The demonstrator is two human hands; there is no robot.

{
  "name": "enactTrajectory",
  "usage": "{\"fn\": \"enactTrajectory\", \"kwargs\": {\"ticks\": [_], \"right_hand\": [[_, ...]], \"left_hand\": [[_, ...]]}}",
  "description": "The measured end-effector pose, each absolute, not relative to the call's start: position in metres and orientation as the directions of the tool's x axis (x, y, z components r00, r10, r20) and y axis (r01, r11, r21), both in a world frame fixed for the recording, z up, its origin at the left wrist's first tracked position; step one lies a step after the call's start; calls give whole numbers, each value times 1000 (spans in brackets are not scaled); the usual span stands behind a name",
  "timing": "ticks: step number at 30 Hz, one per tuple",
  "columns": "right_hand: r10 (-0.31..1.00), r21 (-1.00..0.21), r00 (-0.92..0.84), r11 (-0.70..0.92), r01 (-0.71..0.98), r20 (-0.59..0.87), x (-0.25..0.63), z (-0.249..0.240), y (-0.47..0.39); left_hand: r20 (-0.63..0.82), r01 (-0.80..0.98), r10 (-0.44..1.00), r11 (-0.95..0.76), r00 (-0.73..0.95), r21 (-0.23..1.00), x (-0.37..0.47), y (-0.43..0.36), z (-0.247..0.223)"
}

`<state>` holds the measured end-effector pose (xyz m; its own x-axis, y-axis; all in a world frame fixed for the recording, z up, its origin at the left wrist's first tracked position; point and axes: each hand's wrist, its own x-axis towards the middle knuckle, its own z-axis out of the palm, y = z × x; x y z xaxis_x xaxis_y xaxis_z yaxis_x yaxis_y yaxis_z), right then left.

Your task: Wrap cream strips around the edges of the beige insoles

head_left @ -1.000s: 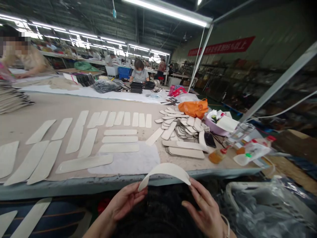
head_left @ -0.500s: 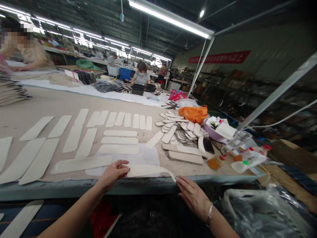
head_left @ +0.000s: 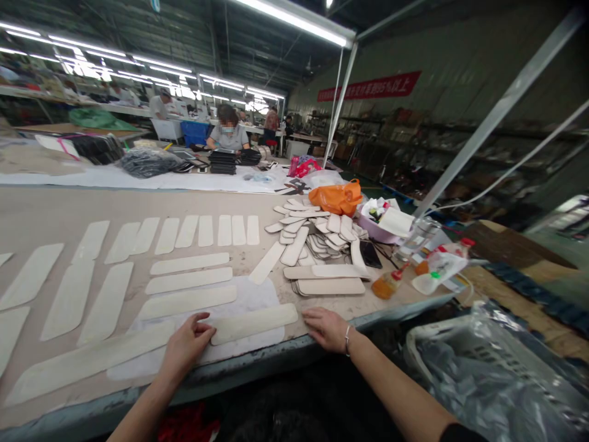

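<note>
A long cream strip with rounded ends [head_left: 257, 322] lies along the table's near edge, partly over a thin white sheet [head_left: 269, 291]. At its left end, my left hand [head_left: 191, 341] pinches the strip between thumb and fingers. My right hand [head_left: 326, 329] rests on the tabletop just past the strip's right end, apart from it, palm down with fingers stretched out. To the left lies a longer cream strip [head_left: 101, 359]. Several shorter cream strips [head_left: 188, 281] are laid out in rows beyond my left hand.
A loose heap of cream pieces [head_left: 322, 239] and a stack of strips [head_left: 331, 286] lie at the right. Near them are a phone [head_left: 369, 254], an orange bag [head_left: 338, 197] and a bottle of amber liquid [head_left: 386, 283]. A co-worker [head_left: 227, 132] sits across the table.
The strip's right end, raised and curved before, now lies flat, and my right hand has come off it. My left hand stays at the left end. The view has swung right.
</note>
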<state>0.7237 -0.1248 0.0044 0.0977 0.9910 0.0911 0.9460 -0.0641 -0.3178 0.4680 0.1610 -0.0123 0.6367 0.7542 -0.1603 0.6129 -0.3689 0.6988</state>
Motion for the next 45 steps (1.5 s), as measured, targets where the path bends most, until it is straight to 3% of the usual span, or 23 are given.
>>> {"fn": "enactTrajectory", "kwargs": {"ticks": [4, 7, 12, 16, 22, 33, 45], "right_hand": [[921, -590, 360, -211, 780, 147, 737, -7, -128], [861, -675, 485, -266, 688, 155, 743, -13, -123], [821, -645, 543, -322, 693, 175, 737, -14, -108], [820, -543, 544, -380, 749, 178, 731, -11, -101], [810, -494, 517, -342, 799, 276, 728, -11, -93], [844, -465, 344, -131, 876, 411, 718, -17, -78], [824, -531, 530, -362, 766, 202, 714, 0, -81]], "left_hand": [[-211, 658, 758, -351, 618, 666, 472, 165, -16], [-206, 670, 782, -330, 589, 665, 475, 161, -14], [-123, 630, 832, -304, 541, 715, 470, 152, -13], [-47, 622, 871, -311, 490, 718, 464, 153, -19], [214, 403, 797, -493, 564, 771, 465, 142, -21], [288, 394, 752, -583, 593, 710, 464, 134, -24], [214, 418, 724, -584, 655, 696, 465, 135, -17]]}}
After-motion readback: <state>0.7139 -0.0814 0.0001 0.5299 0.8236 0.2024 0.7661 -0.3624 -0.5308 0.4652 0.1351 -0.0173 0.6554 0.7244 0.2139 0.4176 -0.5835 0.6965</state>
